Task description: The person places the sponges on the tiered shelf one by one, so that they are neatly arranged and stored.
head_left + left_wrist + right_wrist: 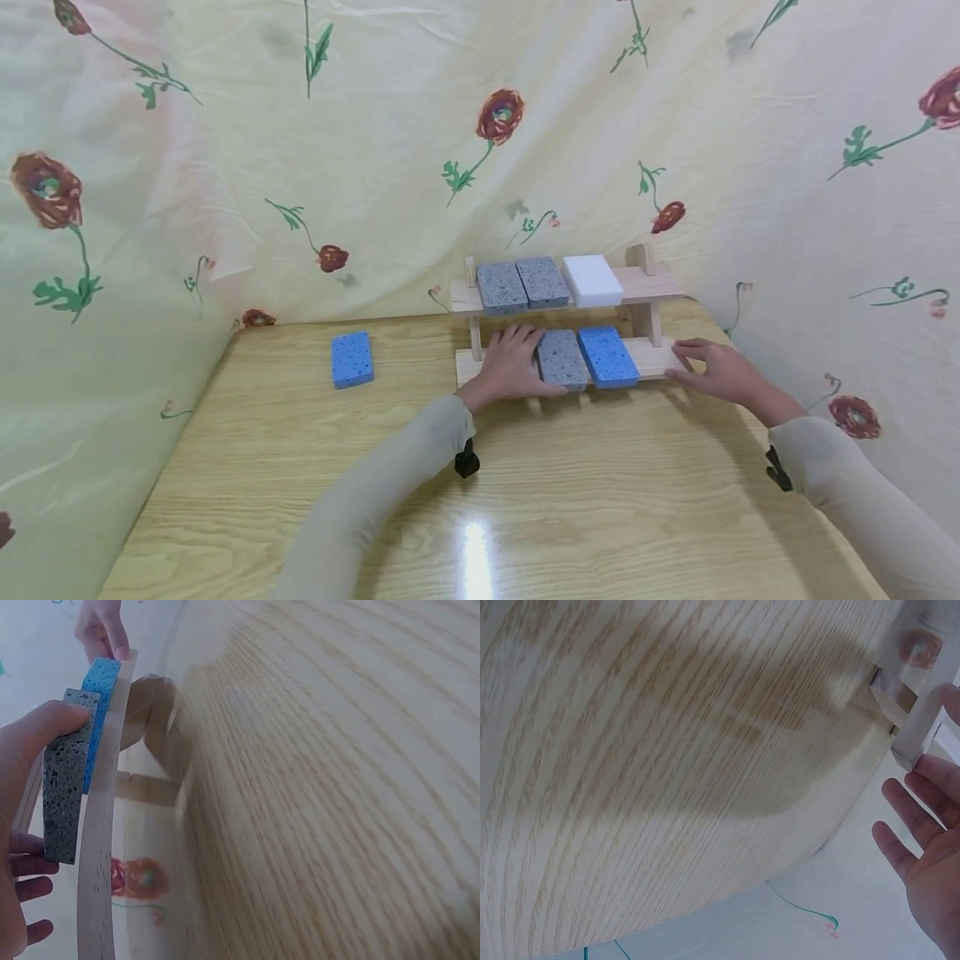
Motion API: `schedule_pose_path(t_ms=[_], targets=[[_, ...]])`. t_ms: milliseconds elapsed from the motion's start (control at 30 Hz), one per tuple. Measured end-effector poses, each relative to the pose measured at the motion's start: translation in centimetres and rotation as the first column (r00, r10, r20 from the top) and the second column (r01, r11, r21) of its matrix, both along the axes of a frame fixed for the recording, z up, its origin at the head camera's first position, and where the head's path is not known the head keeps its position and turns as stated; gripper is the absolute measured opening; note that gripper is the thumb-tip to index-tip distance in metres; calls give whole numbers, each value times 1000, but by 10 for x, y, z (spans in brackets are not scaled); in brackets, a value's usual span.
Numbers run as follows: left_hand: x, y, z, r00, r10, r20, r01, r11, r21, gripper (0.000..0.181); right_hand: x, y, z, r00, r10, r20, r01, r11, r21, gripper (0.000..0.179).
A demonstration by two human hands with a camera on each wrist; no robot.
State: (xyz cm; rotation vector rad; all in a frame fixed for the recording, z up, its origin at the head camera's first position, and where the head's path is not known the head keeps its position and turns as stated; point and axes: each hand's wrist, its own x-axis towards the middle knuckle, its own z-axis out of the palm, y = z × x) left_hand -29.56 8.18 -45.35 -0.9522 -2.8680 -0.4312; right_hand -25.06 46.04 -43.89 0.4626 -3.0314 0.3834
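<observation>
On the lower board of a two-tier wooden rack (652,357), my left hand (513,365) holds a grey sponge (562,360), thumb at its front edge and fingers toward the back. In the left wrist view the grey sponge (69,780) stands slightly tilted, overlapping a blue sponge (96,727) behind it. That blue sponge (608,357) lies just right of the grey one. At the board's right end, my right hand (712,371) pinches the corner between thumb and fingers; the right wrist view shows its other fingers (911,810) spread.
Two grey sponges (502,287) and a white sponge (592,281) lie on the upper board. Another blue sponge (352,360) sits on the wooden table (600,492), left of the rack. Floral cloth (375,167) hangs behind and at both sides.
</observation>
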Motion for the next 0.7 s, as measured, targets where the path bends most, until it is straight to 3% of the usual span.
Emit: schedule_pose_path(t_ms=[400,700], targets=[[-5,1,1,998,-13,68,11,1000,28,113,2,-2,2,1000,6,2,-6,1000,-10,64],[-8,2,0,997,-17,74,16,1000,21,113,1,-2,1,1000,1,4,-1,1000,-16,64]])
